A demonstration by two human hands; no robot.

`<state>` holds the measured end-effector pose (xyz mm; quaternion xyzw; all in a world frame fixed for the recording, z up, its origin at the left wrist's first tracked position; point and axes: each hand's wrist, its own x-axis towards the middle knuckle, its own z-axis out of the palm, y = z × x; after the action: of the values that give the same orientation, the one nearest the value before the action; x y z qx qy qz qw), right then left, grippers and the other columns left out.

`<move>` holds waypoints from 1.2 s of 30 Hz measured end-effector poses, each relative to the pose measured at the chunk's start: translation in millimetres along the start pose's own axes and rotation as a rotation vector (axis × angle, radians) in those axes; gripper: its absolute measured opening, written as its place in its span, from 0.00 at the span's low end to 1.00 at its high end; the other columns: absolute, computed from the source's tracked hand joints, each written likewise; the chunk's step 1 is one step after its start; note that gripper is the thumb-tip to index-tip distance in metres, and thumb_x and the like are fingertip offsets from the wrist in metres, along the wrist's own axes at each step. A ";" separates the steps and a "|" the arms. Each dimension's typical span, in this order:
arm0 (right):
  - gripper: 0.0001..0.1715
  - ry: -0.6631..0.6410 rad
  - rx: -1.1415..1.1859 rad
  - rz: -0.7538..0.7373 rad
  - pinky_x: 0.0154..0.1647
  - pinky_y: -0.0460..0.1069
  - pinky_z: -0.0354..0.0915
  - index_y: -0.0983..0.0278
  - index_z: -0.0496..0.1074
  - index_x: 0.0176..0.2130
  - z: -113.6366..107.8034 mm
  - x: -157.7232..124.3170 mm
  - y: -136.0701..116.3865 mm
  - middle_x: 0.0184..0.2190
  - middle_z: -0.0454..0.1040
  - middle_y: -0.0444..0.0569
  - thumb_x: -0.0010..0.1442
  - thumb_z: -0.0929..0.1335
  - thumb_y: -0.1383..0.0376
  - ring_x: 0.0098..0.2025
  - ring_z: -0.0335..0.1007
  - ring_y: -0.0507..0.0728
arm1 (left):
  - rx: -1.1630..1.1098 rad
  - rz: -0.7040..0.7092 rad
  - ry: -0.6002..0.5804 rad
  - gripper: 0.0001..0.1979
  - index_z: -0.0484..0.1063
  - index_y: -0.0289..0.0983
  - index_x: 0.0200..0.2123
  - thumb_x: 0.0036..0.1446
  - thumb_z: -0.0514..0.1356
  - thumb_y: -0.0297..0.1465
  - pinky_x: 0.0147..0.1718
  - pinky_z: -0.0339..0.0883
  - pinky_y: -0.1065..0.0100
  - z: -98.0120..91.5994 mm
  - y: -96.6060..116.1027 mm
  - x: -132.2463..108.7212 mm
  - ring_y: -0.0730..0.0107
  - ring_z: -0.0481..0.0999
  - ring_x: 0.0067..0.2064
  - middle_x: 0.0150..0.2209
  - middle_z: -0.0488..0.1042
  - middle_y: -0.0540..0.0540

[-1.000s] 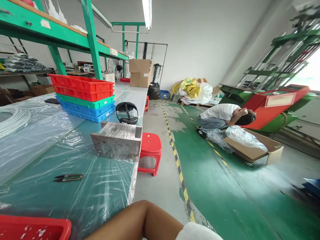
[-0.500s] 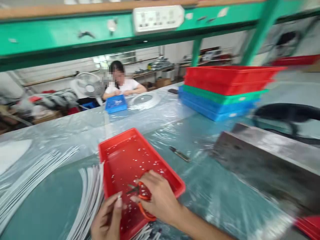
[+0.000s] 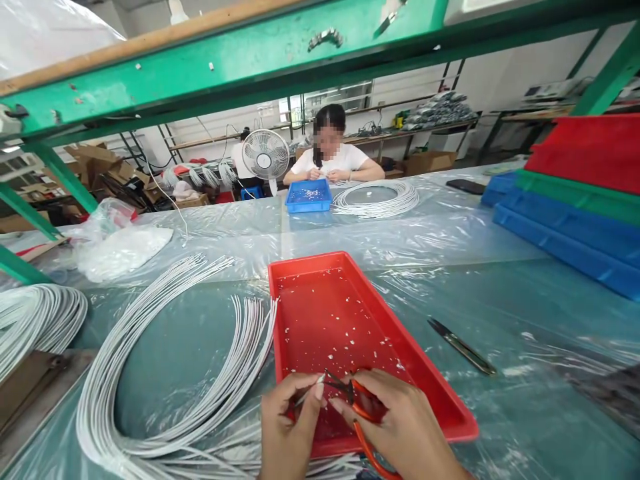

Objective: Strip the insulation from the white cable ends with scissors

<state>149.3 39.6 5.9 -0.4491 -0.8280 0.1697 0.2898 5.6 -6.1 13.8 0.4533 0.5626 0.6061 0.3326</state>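
Observation:
My left hand is closed, its thumb and finger pinching the end of a white cable over the near part of a red tray. In my right hand is a pair of orange-handled scissors, its dark blades pointing left at the pinched tip. Whether the blades touch the cable, I cannot tell. Small white scraps lie scattered across the tray floor. Left of the tray curves a big bundle of white cables, some cut ends leaning against the tray's side.
Thread snips lie right of the tray. Stacked red, green and blue trays stand at the right. Across the table sits a person behind a blue tray and a cable coil. A green beam crosses overhead.
The view has swung left, so the trays and snips sit further right in it. My hands have come closer together, with the scissor blades now at the pinched cable end.

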 end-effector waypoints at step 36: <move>0.23 -0.003 0.014 0.039 0.19 0.43 0.50 0.61 0.54 0.19 8.2 -4.2 -1.4 0.15 0.56 0.39 0.53 0.66 0.53 0.18 0.51 0.49 | 0.071 0.175 -0.119 0.05 0.76 0.35 0.26 0.51 0.60 0.26 0.27 0.67 0.72 -7.3 -4.6 0.4 0.69 0.74 0.26 0.24 0.76 0.46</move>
<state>145.1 35.1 -1.1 -0.4627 -0.8183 0.1818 0.2885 -1.7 -7.9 9.7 0.5472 0.5212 0.5848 0.2949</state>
